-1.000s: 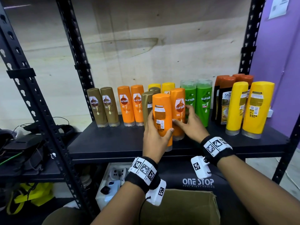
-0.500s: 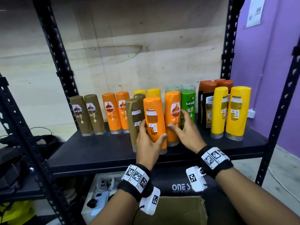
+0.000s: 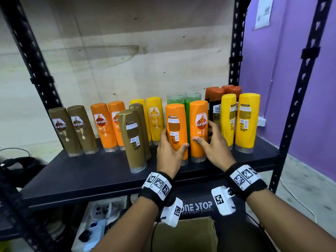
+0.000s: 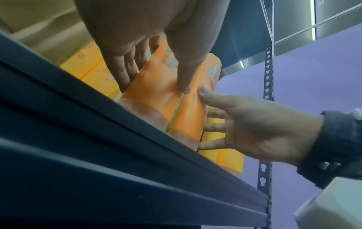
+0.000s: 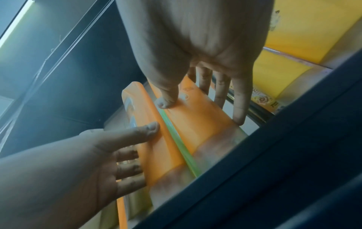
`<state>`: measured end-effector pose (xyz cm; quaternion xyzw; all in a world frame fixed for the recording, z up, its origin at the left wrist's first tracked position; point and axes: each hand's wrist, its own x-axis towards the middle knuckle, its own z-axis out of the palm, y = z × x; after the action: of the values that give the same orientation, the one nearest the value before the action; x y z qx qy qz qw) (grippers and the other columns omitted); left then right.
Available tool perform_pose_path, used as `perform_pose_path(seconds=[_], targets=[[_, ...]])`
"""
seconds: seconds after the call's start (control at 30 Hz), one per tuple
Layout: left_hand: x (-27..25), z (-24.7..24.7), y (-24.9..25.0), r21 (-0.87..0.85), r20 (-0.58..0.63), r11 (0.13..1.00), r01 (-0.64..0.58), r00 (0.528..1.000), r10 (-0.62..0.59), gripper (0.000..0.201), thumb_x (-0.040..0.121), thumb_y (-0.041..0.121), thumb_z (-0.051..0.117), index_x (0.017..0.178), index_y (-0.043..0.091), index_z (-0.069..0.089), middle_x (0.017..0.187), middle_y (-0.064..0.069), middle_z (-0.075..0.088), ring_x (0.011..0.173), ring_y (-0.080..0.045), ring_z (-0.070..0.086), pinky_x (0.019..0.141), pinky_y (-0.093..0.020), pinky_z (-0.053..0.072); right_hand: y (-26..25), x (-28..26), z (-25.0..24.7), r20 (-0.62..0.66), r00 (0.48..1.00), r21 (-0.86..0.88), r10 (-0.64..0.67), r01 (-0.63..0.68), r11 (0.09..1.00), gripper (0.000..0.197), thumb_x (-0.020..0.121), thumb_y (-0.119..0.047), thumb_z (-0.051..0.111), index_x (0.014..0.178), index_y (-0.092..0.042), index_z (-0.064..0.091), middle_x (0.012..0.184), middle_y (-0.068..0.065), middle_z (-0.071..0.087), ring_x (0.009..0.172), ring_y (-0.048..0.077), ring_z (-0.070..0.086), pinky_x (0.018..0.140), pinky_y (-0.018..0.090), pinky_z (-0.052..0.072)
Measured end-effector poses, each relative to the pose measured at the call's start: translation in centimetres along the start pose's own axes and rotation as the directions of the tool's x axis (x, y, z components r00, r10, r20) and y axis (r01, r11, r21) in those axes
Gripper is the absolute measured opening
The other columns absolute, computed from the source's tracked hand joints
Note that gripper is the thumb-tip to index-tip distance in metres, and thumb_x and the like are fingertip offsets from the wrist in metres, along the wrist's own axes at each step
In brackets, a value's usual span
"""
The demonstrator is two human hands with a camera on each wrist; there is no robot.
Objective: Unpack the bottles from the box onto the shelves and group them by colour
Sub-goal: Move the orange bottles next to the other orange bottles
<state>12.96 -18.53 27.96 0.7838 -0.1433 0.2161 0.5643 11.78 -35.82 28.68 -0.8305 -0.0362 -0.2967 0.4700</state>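
Two orange bottles stand side by side near the front of the black shelf (image 3: 101,171), in front of the green bottles (image 3: 175,99). My left hand (image 3: 172,142) grips the left orange bottle (image 3: 176,128), its back label facing me, thumb on the front and fingers round its left side (image 4: 125,74). My right hand (image 3: 209,139) grips the right orange bottle (image 3: 199,128), thumb on its front (image 5: 166,100), fingers along its right side. The wrist views show both bottles' bases on the shelf edge.
Left to right on the shelf: two gold bottles (image 3: 60,130), two orange bottles (image 3: 103,124), two more gold bottles (image 3: 132,137) further forward, yellow bottles (image 3: 154,117), dark brown-capped bottles (image 3: 214,106), two big yellow bottles (image 3: 247,120). The cardboard box (image 3: 185,235) sits below.
Both orange bottles have slid right with my hands, away from the front gold bottle and now in front of the green ones. My view has also shifted.
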Motion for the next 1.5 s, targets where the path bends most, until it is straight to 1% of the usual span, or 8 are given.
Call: perform_pose_path(seconds=[0.1, 0.27, 0.4, 0.57, 1.1, 1.27, 1.37, 1.5], targets=[[0.5, 0.8, 0.1, 0.021, 0.005, 1.000, 0.009, 1.000, -0.010, 0.088, 0.085, 0.032, 0.081, 0.153, 0.025, 0.026, 0.147, -0.002, 0.051, 0.130, -0.021, 0.054, 0.106, -0.044, 0.050, 0.2, 0.4, -0.1, -0.012, 1.000, -0.016, 0.021, -0.022, 1.000, 0.080, 0.091, -0.043, 0.072, 0.155, -0.022, 0.027, 0.153, 0.003, 0.044, 0.136, 0.021, 0.048, 0.110, 0.046, 0.046], [1.4, 2.1, 0.2, 0.083, 0.004, 0.996, 0.041, 0.999, -0.042, 0.090, 0.086, 0.030, 0.080, 0.155, 0.022, 0.023, 0.154, -0.006, 0.037, 0.139, -0.024, 0.043, 0.110, -0.040, 0.041, 0.4, 1.5, 0.3, -0.014, 0.998, -0.035, 0.057, -0.057, 0.998, 0.081, 0.092, -0.041, 0.072, 0.156, -0.021, 0.026, 0.153, 0.005, 0.044, 0.137, 0.023, 0.047, 0.111, 0.049, 0.045], [2.3, 3.0, 0.3, 0.101, -0.003, 0.992, 0.075, 0.997, -0.075, 0.091, 0.087, 0.027, 0.079, 0.155, 0.021, 0.020, 0.157, -0.006, 0.028, 0.142, -0.027, 0.039, 0.111, -0.044, 0.040, 0.3, 2.5, 0.7, -0.011, 0.996, -0.041, 0.085, -0.085, 0.996, 0.081, 0.092, -0.039, 0.072, 0.156, -0.021, 0.025, 0.154, 0.005, 0.042, 0.138, 0.024, 0.046, 0.112, 0.047, 0.044], [2.9, 3.8, 0.1, 0.106, 0.001, 0.990, 0.088, 0.996, -0.089, 0.089, 0.089, 0.027, 0.076, 0.156, 0.022, 0.017, 0.158, -0.007, 0.030, 0.142, -0.029, 0.039, 0.109, -0.048, 0.042, 0.2, 3.2, 1.1, 0.005, 0.993, -0.035, 0.122, -0.122, 0.992, 0.081, 0.093, -0.038, 0.071, 0.156, -0.023, 0.021, 0.154, 0.007, 0.043, 0.136, 0.028, 0.050, 0.107, 0.044, 0.045], [3.6, 4.4, -0.2, 0.094, 0.014, 0.989, 0.118, 0.993, -0.120, 0.091, 0.091, 0.028, 0.073, 0.158, 0.026, 0.011, 0.155, -0.007, 0.038, 0.139, -0.030, 0.045, 0.108, -0.050, 0.044, 0.3, 4.0, 1.5, 0.030, 0.985, -0.024, 0.168, -0.168, 0.986, 0.083, 0.093, -0.040, 0.071, 0.155, -0.026, 0.018, 0.153, 0.007, 0.044, 0.132, 0.030, 0.054, 0.104, 0.050, 0.051], [3.5, 4.3, -0.2, 0.106, 0.011, 0.987, 0.118, 0.993, -0.120, 0.092, 0.092, 0.027, 0.073, 0.158, 0.026, 0.009, 0.156, -0.007, 0.037, 0.140, -0.031, 0.044, 0.109, -0.050, 0.043, 0.4, 3.8, 1.6, 0.038, 0.985, -0.047, 0.167, -0.165, 0.985, 0.083, 0.094, -0.038, 0.069, 0.156, -0.026, 0.015, 0.155, 0.006, 0.042, 0.134, 0.030, 0.052, 0.102, 0.045, 0.048], [3.3, 3.9, -0.1, 0.136, 0.067, 0.977, 0.161, 0.983, -0.171, 0.094, 0.092, 0.025, 0.073, 0.159, 0.025, 0.008, 0.158, -0.008, 0.035, 0.143, -0.032, 0.040, 0.113, -0.054, 0.040, 0.5, 3.5, 1.3, 0.092, 0.981, -0.077, 0.173, -0.166, 0.983, 0.087, 0.096, -0.031, 0.069, 0.159, -0.028, 0.009, 0.158, 0.006, 0.039, 0.138, 0.031, 0.048, 0.108, 0.049, 0.045], [2.9, 2.8, -0.4, 0.216, 0.147, 0.958, 0.189, 0.964, -0.223, 0.077, 0.094, 0.032, 0.069, 0.155, 0.022, 0.023, 0.154, -0.008, 0.044, 0.140, -0.033, 0.045, 0.113, -0.051, 0.041, 0.5, 2.7, 0.8, 0.084, 0.982, -0.183, 0.168, -0.150, 0.972, 0.087, 0.096, -0.029, 0.069, 0.161, -0.027, 0.012, 0.161, 0.007, 0.032, 0.146, 0.030, 0.037, 0.116, 0.054, 0.037]])
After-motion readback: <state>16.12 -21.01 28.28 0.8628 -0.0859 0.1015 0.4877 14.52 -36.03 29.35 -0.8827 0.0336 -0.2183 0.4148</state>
